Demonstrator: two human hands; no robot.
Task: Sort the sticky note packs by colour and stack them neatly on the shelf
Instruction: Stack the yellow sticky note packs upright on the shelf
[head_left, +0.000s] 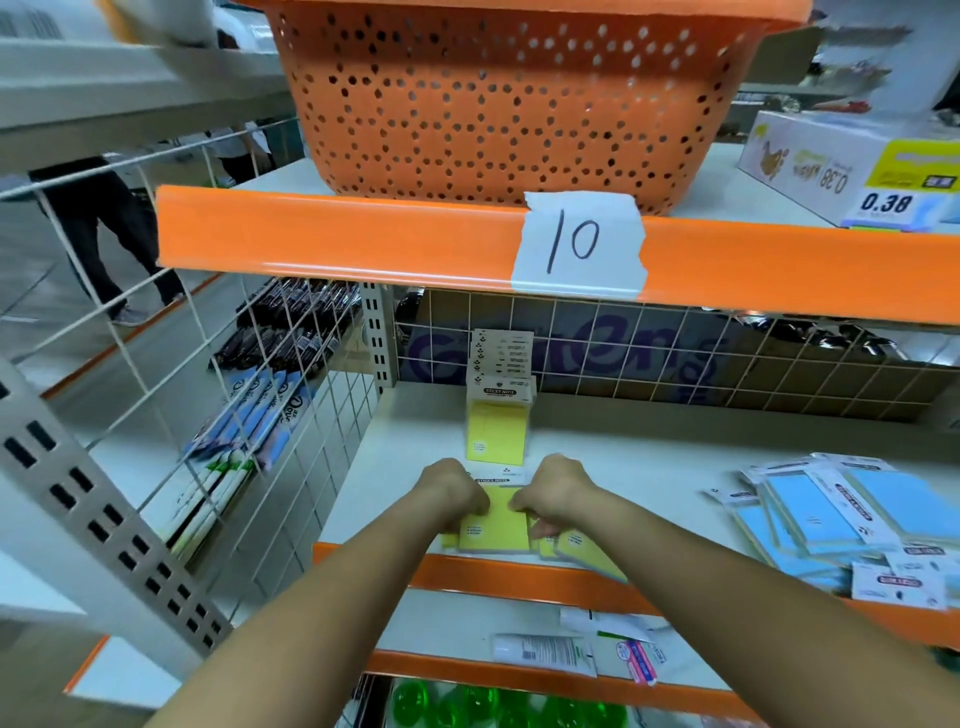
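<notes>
Two hands, left (457, 493) and right (558, 493), were on the yellow packs (496, 525), of which at least three showed. One yellow stack (497, 431) stood behind. The blue packs (831, 514) overlapped too much to count. One orange basket (509, 104) sat above.

Bare shelf (623, 457) between yellow stack (497, 434) and blue packs (831, 514); mesh (291, 467) left.

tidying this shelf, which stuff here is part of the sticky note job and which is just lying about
Job: yellow packs under both hands, yellow stack behind, blue packs at right.
Lying about: orange basket, tubes on the lower shelf, green bottles.
</notes>
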